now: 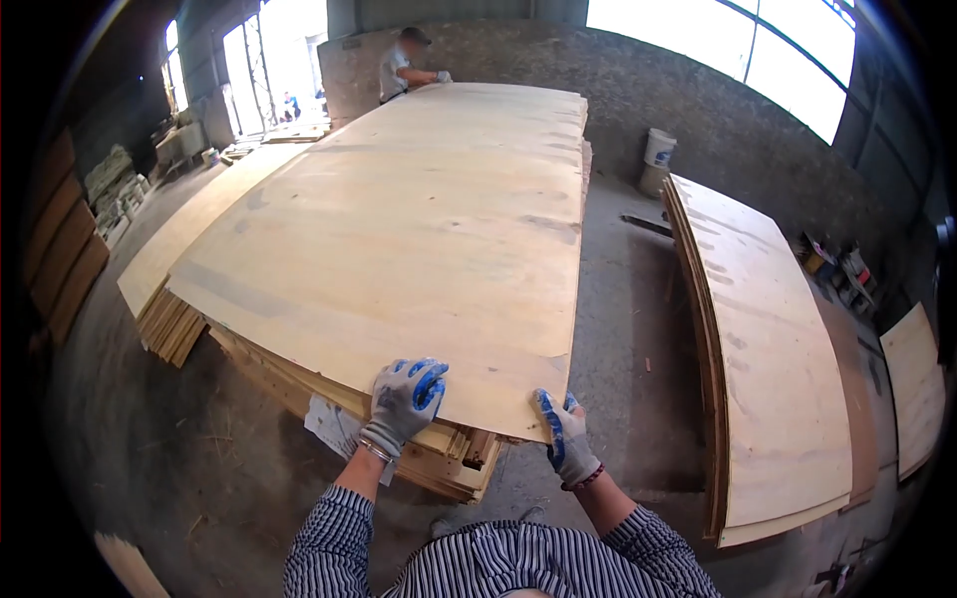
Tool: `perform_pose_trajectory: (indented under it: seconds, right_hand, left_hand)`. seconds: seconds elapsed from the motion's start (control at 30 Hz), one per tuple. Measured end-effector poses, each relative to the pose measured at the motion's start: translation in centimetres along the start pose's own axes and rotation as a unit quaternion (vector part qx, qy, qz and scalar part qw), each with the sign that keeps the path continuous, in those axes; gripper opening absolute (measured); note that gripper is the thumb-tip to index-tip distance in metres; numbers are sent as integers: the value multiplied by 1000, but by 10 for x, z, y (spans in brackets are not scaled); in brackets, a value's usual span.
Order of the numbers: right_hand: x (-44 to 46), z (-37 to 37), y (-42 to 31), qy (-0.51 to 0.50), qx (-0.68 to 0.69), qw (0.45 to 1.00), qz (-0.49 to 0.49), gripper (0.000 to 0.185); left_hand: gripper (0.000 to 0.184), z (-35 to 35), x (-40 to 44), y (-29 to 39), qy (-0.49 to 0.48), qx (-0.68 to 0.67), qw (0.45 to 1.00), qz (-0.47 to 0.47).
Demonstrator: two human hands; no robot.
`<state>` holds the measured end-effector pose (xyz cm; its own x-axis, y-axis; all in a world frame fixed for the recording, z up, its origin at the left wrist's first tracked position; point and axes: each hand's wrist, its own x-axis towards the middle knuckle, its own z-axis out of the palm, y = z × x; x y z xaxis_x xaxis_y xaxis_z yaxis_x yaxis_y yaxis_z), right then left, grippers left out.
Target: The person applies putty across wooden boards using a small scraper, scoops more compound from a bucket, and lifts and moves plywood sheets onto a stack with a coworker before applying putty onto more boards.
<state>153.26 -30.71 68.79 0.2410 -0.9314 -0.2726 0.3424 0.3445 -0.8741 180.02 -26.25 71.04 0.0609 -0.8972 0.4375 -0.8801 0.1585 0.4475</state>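
Observation:
A large pale wooden sheet [399,239] lies on top of a stack of boards in front of me. At its near edge, my left hand [404,401], in a grey glove with blue patches, has its fingers curled at the edge. My right hand [566,437], gloved the same way, grips the near right corner, thumb on the top face and fingers partly hidden at the side. Beneath the sheet, layered boards [439,478] show, and a white paper [332,424] hangs beside my left wrist.
A co-worker [396,70] stands at the sheet's far end, one gloved hand on it. A second stack [768,349] is on the right, a lower one [169,324] on the left. White bucket [659,148] by the back wall; boards [912,389] at far right.

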Motion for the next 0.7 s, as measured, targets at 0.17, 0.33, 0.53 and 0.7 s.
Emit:
perform_pose_trajectory:
  seconds: [0.17,0.33,0.53,0.7]
  right_hand:
    - [-1,0,0,11,2,1000,-7,34]
    - [1,-4,3,-3,-1,1000,-2,34]
    - [1,0,0,-1,-4,1000,1,33]
    - [1,-2,1,-6,-10,1000,-5,34]
  left_hand:
    - [24,2,2,0,-1,-7,1000,6]
    - [26,2,1,0,-3,-9,1000,1]
    - [28,1,-1,-1,-3,-3,1000,-1]
    - [28,3,-2,-4,-9,0,1000,0]
